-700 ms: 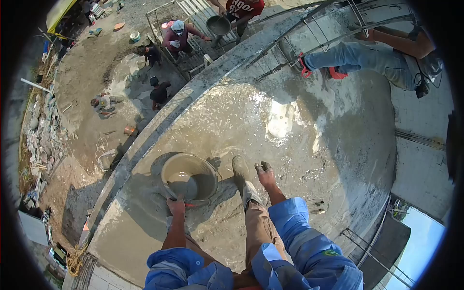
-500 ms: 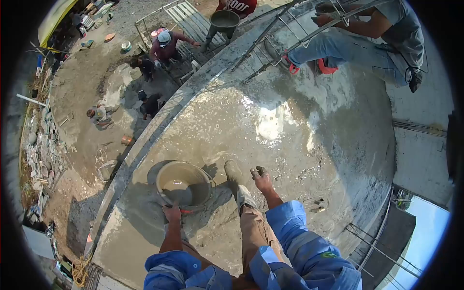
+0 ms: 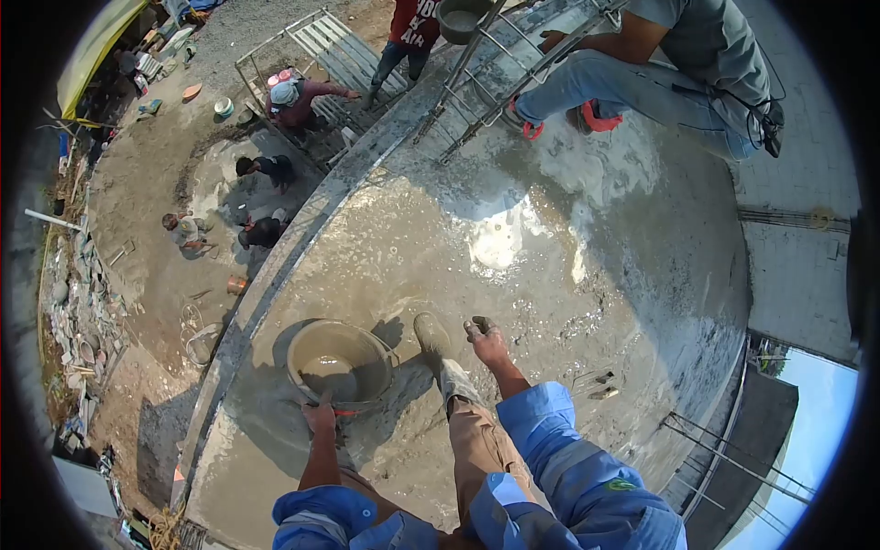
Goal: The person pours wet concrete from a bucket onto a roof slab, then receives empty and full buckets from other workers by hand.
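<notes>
A mud-coated bucket (image 3: 302, 353) stands on the wet concrete slab (image 3: 412, 247), with some grey, watery mix in its bottom. My left hand (image 3: 319, 414) grips its near rim, thumb over the edge, beside a red piece at the bucket's base. To the right, my right hand (image 3: 488, 343) hangs over the slab with dirty fingers apart and nothing in it. A muddy boot (image 3: 432, 336) of mine is planted between the bucket and that hand.
A raised concrete edge (image 3: 240, 327) runs along the left, with several people on the ground below. A person in jeans (image 3: 623, 87) sits at upper right beside a rebar frame (image 3: 486, 82). At the top, a person in a red shirt (image 3: 414, 23) is near another bucket (image 3: 461, 20).
The view has shifted slightly. The far bucket by the red-shirted person has moved right, towards the rebar frame. People below have changed posture. My left hand stays on the near bucket's rim.
</notes>
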`<state>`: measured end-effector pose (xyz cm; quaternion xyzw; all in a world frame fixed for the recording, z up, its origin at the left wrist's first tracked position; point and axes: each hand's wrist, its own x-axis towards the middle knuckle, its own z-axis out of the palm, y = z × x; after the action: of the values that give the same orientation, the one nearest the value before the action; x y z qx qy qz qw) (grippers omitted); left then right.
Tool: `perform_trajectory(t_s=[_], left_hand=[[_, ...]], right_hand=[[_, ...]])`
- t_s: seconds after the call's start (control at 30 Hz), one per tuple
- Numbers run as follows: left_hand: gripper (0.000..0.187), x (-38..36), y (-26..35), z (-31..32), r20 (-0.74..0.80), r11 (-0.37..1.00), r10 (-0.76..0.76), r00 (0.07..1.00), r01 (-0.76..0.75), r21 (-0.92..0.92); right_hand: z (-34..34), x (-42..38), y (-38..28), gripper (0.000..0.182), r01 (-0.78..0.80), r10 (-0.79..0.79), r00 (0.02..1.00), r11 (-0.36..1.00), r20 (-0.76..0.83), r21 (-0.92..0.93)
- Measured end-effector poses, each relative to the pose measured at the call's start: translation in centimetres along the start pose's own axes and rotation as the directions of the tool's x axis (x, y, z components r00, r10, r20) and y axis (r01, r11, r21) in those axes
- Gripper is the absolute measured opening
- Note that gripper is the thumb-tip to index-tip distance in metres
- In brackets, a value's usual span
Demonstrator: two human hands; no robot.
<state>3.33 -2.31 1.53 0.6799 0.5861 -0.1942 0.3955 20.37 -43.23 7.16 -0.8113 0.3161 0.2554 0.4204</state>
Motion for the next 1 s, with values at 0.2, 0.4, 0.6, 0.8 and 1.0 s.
perform_trajectory(t_s=[0.2, 0.4, 0.6, 0.8, 1.0], left_hand=[[0.090, -1.1, 1.3, -0.3, 0.007, 1.000, 0.000, 1.000, 0.000, 0.027], [0.093, -2.8, 4.1, -1.1, 0.050, 0.994, -0.105, 0.993, 0.103, 0.034], [0.096, 0.9, -0.2, -0.2, 0.041, 0.991, -0.123, 0.992, 0.121, 0.055], [0.093, -0.8, 2.3, -0.2, 0.038, 0.988, -0.149, 0.988, 0.150, -0.041], [0.097, -1.1, 3.0, 0.1, 0.056, 0.990, -0.084, 0.995, 0.077, 0.120]], right_hand=[[0.9, -0.4, 0.5, 0.053, 0.001, -0.001, 1.000, 1.000, 0.008, 0.008], [1.2, -1.4, -1.0, 0.053, -0.015, 0.015, 1.000, 0.999, 0.019, -0.041], [1.3, -1.4, -1.7, 0.054, -0.004, 0.004, 1.000, 0.999, 0.014, -0.039], [1.2, -0.3, -0.1, 0.054, -0.009, 0.010, 1.000, 1.000, 0.022, -0.021], [-0.2, -0.4, -0.2, 0.053, -0.054, 0.054, 0.999, 0.999, -0.004, -0.001]])
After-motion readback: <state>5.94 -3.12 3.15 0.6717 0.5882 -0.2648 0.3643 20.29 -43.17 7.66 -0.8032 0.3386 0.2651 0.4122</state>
